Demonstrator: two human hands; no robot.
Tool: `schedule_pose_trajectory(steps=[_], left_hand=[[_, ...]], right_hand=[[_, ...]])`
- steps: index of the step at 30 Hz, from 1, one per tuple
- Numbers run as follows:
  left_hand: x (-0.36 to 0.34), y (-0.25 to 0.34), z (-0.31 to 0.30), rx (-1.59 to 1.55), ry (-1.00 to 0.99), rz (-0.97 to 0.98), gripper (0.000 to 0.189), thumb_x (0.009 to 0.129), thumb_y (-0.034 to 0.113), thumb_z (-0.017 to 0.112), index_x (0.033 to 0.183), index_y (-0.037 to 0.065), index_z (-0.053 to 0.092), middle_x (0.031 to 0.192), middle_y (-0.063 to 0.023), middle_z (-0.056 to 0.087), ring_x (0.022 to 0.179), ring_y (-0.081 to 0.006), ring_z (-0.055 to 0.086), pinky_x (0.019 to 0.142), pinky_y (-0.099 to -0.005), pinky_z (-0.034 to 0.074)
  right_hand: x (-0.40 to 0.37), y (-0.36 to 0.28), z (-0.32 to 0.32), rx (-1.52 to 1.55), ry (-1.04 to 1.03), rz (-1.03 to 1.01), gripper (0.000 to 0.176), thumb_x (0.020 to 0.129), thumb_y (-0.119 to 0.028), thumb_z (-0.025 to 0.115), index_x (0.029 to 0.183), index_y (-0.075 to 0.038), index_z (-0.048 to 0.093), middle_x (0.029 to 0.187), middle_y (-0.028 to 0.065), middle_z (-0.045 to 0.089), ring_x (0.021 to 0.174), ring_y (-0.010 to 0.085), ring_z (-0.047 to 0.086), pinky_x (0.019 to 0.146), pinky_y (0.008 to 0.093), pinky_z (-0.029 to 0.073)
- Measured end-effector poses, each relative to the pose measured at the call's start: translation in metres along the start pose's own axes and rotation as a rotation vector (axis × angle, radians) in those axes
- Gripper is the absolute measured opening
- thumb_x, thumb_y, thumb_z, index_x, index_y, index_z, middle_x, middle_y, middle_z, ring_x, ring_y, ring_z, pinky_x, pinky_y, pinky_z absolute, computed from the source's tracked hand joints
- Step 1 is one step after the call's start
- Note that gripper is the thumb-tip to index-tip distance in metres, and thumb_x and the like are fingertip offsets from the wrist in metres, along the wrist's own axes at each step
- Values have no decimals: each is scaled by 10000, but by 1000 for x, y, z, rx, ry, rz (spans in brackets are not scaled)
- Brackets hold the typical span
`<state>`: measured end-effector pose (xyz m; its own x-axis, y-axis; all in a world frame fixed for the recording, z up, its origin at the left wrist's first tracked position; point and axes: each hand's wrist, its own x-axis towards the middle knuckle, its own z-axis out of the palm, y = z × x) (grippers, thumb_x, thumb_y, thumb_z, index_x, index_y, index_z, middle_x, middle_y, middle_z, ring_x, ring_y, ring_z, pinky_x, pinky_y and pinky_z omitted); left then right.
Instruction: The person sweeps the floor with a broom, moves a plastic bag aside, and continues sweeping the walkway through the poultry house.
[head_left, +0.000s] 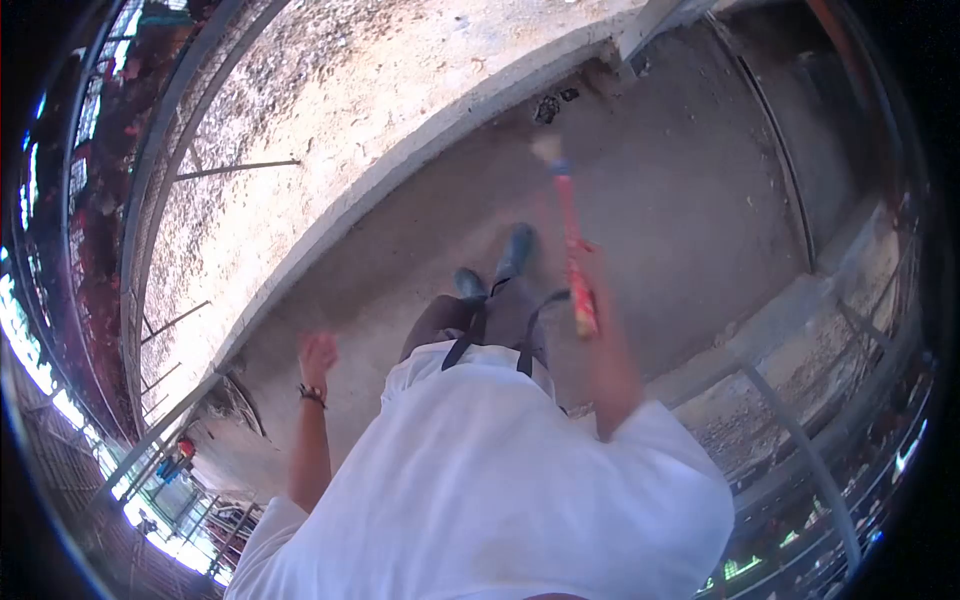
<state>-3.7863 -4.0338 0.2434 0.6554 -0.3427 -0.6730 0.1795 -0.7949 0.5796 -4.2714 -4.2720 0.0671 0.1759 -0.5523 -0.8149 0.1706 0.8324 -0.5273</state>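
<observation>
My right hand [585,262] is wrapped round a red stick [566,205] with a blue band and a pale, blurred head at its far end. The head overlaps the grey floor in this view, and the stick's red butt shows below my fingers, near my forearm. Out to the left, my left hand [318,355] hangs over the floor beside the raised ledge, a dark bracelet [312,395] round its wrist. Motion blurs its fingers, so I cannot tell how far they are curled; no object shows in it.
My boots [515,250] stand on a grey concrete floor [680,180]. A pale raised ledge [400,150] curves along the left, with rough, crumbly material behind it. Metal rails [800,430] run on the right. Dark debris [547,108] lies ahead by the ledge.
</observation>
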Motion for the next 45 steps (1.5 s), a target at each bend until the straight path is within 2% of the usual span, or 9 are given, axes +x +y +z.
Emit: schedule_pose_trajectory(steps=[3,9,19,23,26,28,33,42,45], left_hand=[[-2,-58,-13,42,-6,-218,203,855,257,553,1012,128,562,894,-15,621,768,-142,609,621,-259,479],[45,-68,32,150,-348,-256,209,861,247,533,1024,121,568,893,-37,623,760,-156,608,627,-287,487],[158,29,20,-191,-210,17,103,825,152,563,886,75,594,717,-25,575,609,-126,561,511,-237,455],[193,21,32,29,-315,233,85,817,129,554,867,69,587,644,-14,545,532,-119,520,441,-239,419],[226,46,78,234,-424,468,98,811,123,549,878,64,589,658,-20,554,541,-120,527,433,-240,413],[217,121,119,-74,-610,-27,127,809,127,546,904,56,592,713,-33,585,581,-126,548,463,-241,431],[147,280,214,102,-404,226,284,830,230,521,1074,94,567,958,-82,615,821,-189,599,726,-291,471],[80,305,393,265,-486,142,233,858,212,516,1052,98,575,894,-54,615,759,-153,598,641,-254,469],[60,306,408,229,-515,160,228,866,206,505,1036,75,582,864,-44,605,726,-129,580,613,-246,468]], right_hand=[[-106,-62,13,-340,270,-60,120,806,-92,567,898,-19,542,612,23,521,446,115,501,403,273,420],[-90,-16,71,-261,-353,223,267,772,-109,609,1019,-20,556,655,45,561,458,133,518,418,265,430],[7,-67,-63,-521,593,-241,141,814,-176,562,835,-42,597,583,32,534,510,123,536,457,294,451],[-67,-78,-5,-301,346,-184,214,799,-177,566,852,25,612,616,79,578,497,148,550,453,286,438],[-41,-80,-16,-319,101,-139,253,810,-200,588,967,-2,600,638,23,561,521,109,532,448,265,430],[-8,-88,-51,-297,19,-78,275,821,-210,589,1009,-10,589,645,8,554,539,100,528,455,263,432],[13,-192,-169,-336,690,-115,291,852,-228,543,973,36,567,654,74,573,568,170,559,496,314,467],[-4,-184,-248,-295,334,-123,318,768,-235,612,967,13,598,682,115,601,587,196,593,526,343,468],[90,-193,-343,-565,622,-209,343,737,-251,645,962,6,611,689,112,608,605,204,595,549,345,475]])
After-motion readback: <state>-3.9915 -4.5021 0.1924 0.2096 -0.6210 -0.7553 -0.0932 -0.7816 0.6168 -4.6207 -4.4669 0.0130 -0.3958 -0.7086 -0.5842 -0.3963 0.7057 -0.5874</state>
